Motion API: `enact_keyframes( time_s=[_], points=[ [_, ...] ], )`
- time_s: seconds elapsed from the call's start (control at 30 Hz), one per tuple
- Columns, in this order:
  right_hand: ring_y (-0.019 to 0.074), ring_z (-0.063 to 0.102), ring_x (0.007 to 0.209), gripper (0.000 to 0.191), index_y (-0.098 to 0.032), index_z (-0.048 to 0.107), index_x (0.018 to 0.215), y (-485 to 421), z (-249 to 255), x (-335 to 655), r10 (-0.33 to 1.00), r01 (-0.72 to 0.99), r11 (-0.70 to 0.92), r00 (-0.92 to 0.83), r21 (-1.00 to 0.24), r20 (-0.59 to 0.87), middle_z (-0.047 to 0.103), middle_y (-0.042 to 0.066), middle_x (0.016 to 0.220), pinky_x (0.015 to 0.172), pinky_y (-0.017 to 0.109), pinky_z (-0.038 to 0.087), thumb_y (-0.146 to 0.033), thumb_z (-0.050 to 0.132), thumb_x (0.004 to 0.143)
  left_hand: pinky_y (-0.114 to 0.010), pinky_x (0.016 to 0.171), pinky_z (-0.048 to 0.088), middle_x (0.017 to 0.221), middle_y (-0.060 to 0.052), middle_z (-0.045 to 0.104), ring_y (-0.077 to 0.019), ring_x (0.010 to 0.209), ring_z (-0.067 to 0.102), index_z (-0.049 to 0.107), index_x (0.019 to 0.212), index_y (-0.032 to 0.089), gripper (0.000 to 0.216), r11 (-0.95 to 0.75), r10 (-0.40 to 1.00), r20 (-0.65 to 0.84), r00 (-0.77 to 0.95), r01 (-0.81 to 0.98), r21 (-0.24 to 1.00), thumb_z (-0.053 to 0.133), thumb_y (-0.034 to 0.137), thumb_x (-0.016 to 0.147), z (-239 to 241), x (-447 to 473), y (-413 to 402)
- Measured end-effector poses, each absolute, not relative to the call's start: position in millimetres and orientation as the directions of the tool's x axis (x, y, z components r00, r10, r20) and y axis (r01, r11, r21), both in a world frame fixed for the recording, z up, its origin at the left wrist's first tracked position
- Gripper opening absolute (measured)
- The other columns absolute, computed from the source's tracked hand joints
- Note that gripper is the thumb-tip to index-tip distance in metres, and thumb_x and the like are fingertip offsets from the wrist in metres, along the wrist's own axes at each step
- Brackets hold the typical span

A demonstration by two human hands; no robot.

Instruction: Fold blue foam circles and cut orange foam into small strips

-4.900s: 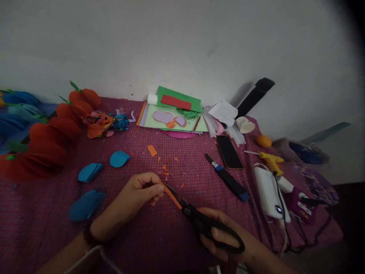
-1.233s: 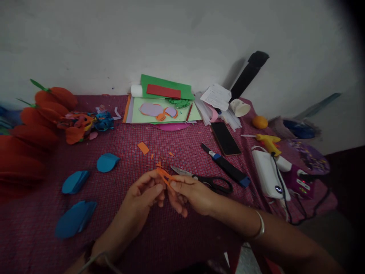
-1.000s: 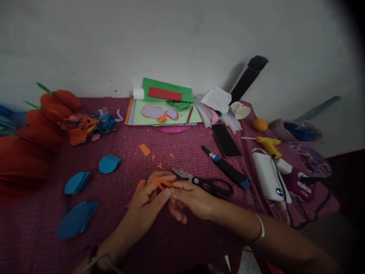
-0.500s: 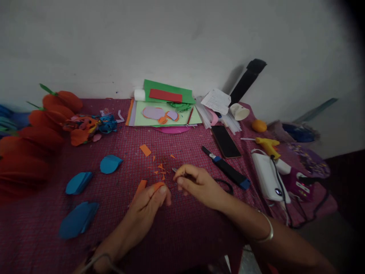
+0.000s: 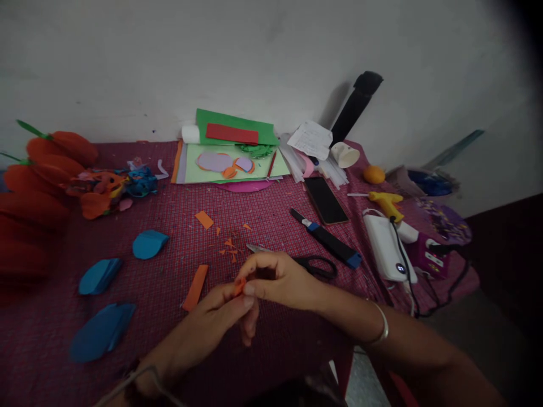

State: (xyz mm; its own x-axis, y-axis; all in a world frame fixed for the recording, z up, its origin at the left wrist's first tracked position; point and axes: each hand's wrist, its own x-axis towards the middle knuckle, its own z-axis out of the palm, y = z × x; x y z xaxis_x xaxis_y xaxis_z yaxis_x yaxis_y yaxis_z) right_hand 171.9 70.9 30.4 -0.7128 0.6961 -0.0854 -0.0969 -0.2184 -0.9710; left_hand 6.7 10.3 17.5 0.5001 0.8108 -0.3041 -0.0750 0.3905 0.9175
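Note:
Between the fingertips of both hands is a small orange paper piece (image 5: 240,286). My left hand (image 5: 223,308) pinches it from below and left, thumb on top. My right hand (image 5: 278,280) closes thumb and forefinger on its near side; the fingers hide most of the piece. Behind my right hand lie scissors (image 5: 319,267), their blade tip and black handle showing. An orange paper strip (image 5: 195,287) lies just left of my left hand. Small orange scraps (image 5: 229,244) and a short orange rectangle (image 5: 204,219) are scattered beyond the hands.
Blue paper petal stacks (image 5: 149,244) and orange paper pumpkins (image 5: 34,209) stand left. Coloured sheets (image 5: 195,169) lie at the back by the wall. On the right are a box cutter (image 5: 335,244), a phone (image 5: 326,200), a yellow glue gun (image 5: 386,204) and a white power bank (image 5: 388,249).
My right hand has moved left to meet my left hand at the orange piece. More of the scissors and the orange strip shows. The whole view has shifted slightly.

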Motion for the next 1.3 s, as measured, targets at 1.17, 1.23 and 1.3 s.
enact_keyframes(
  time_s=[1.17, 1.23, 1.3],
  points=[
    [0.0052, 0.048, 0.052, 0.023, -0.016, 0.054, 0.085, 71, 21, 168, 0.697, -0.051, -0.358, -0.679, -0.932, -0.230, 0.053, -0.005, 0.071, 0.048, 0.019, 0.040, -0.032, 0.068, 0.076, -0.025, 0.053, 0.039, 0.056, 0.004, 0.050, -0.0123, 0.054, 0.049, 0.048, 0.060, 0.020, 0.030, 0.111, 0.951, -0.208, 0.231, 0.372, 0.921, 0.038, 0.032, 0.085, 28, 14, 18],
    [0.0056, 0.048, 0.052, 0.020, -0.017, 0.053, 0.085, 71, 21, 168, 0.695, -0.041, -0.362, -0.678, -0.931, -0.240, 0.053, -0.005, 0.070, 0.048, 0.019, 0.040, -0.029, 0.066, 0.077, -0.025, 0.055, 0.040, 0.056, 0.004, 0.051, -0.0128, 0.055, 0.051, 0.049, 0.061, 0.020, 0.030, 0.129, 0.945, -0.229, 0.232, 0.378, 0.917, 0.037, 0.033, 0.085, 28, 13, 18],
    [0.0060, 0.047, 0.053, 0.015, -0.017, 0.053, 0.084, 71, 22, 167, 0.691, -0.026, -0.354, -0.681, -0.935, -0.242, 0.052, -0.006, 0.068, 0.049, 0.020, 0.039, -0.023, 0.064, 0.076, -0.025, 0.054, 0.038, 0.056, 0.003, 0.050, -0.0127, 0.054, 0.049, 0.048, 0.060, 0.020, 0.029, 0.137, 0.946, -0.237, 0.223, 0.389, 0.911, 0.037, 0.032, 0.084, 28, 14, 18]
  ],
)
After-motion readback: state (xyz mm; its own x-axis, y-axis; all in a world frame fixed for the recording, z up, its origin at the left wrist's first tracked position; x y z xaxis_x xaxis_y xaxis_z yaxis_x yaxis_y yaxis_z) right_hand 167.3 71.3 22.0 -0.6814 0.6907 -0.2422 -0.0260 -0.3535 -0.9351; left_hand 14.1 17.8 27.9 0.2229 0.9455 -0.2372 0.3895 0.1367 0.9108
